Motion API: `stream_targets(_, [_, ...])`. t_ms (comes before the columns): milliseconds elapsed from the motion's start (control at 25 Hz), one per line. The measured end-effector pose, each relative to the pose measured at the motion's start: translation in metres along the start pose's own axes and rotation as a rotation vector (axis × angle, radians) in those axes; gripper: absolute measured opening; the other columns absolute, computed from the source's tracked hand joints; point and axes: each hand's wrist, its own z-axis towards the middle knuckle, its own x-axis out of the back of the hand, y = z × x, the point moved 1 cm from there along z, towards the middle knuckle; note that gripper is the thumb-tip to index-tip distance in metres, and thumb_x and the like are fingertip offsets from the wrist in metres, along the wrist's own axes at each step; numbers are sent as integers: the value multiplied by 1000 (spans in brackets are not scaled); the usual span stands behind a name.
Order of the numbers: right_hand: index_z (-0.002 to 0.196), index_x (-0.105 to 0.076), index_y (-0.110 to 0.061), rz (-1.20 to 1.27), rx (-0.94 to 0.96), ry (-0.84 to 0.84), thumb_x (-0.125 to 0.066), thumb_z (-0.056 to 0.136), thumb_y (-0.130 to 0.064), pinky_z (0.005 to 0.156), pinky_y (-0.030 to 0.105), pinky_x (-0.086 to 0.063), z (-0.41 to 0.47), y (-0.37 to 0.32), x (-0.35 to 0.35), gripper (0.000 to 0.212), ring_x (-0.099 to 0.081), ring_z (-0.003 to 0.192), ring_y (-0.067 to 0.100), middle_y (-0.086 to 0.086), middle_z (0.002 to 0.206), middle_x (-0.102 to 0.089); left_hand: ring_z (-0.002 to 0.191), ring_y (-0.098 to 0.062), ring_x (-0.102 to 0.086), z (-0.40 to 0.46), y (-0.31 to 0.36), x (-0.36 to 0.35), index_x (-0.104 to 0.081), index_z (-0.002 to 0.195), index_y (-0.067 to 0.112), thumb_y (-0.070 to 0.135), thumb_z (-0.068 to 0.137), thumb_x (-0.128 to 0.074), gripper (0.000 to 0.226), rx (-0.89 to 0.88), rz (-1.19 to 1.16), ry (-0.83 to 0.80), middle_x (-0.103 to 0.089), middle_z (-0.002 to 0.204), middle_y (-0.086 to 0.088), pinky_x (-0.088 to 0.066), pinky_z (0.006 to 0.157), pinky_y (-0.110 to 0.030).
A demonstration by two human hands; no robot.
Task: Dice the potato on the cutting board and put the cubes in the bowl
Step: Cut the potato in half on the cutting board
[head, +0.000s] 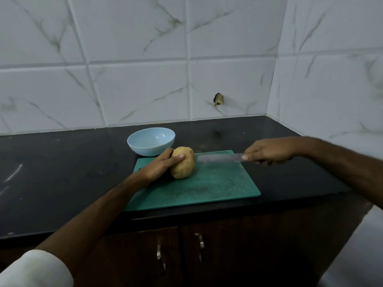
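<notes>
A whole yellow-brown potato (185, 165) rests on the far left part of the green cutting board (211, 187). My left hand (160, 165) grips the potato from its left side, thumb across the front. My right hand (269, 152) holds a knife (217, 158) by the handle, the blurred blade level above the board and pointing left, its tip just right of the potato. An empty light blue bowl (151, 141) stands on the counter right behind the board's far left corner.
The black counter (62, 172) runs to tiled walls at the back and right. A dark hole (218, 99) marks the back wall. Below the counter's front edge are brown cabinet doors with metal handles (159, 253).
</notes>
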Motion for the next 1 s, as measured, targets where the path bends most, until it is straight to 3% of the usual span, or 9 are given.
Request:
stream_targets(120, [81, -46, -17, 350, -24, 152, -41, 107, -49, 41, 20, -20, 17, 20, -9, 41, -23, 45, 11, -6, 56, -35, 111, -13, -55, 14, -1, -1, -54, 125, 12, 42, 104, -48, 37, -49, 287, 52, -54, 125, -7, -47, 94, -26])
stream_targets(200, [82, -45, -17, 698, 1, 312, -41, 108, -47, 38, 18, -18, 40, 27, -28, 39, -20, 43, 10, -5, 56, -32, 117, -5, -49, 21, -4, 3, -54, 131, 22, 41, 104, -47, 34, -178, 378, 105, -52, 128, -6, -42, 106, -33])
stream_targets(320, [81, -44, -17, 1057, 46, 528, -44, 108, -39, 36, 16, -17, 73, 28, -51, 35, -21, 39, 9, 0, 58, -29, 119, -5, -45, 26, -9, 11, -56, 130, 38, 59, 97, -39, 43, -323, 604, 126, -54, 126, 7, -36, 107, -39])
stream_targets(480, [81, -44, -16, 1145, 73, 677, -45, 108, -34, 34, 16, -19, 87, 24, -57, 33, -23, 37, 9, 0, 57, -31, 130, -9, -45, 20, 0, 18, -39, 144, 40, 83, 74, -49, 83, -277, 973, -14, -50, 140, 17, -30, 108, -48])
stream_targets(680, [81, -44, -16, 1190, 93, 703, -45, 108, -37, 34, 16, -20, 87, 27, -60, 35, -23, 36, 8, -3, 54, -32, 120, -8, -42, 30, 13, 16, -43, 142, 36, 88, 49, -62, 109, -194, 965, -33, -45, 131, 11, -32, 109, -43])
stream_targets(1000, [81, -44, -16, 1169, 107, 698, -46, 108, -36, 33, 17, -21, 86, 27, -61, 34, -24, 37, 8, -2, 55, -33, 114, -11, -42, 30, 15, 7, -40, 119, 39, 90, 45, -67, 94, -131, 978, -44, -42, 119, 11, -29, 108, -44])
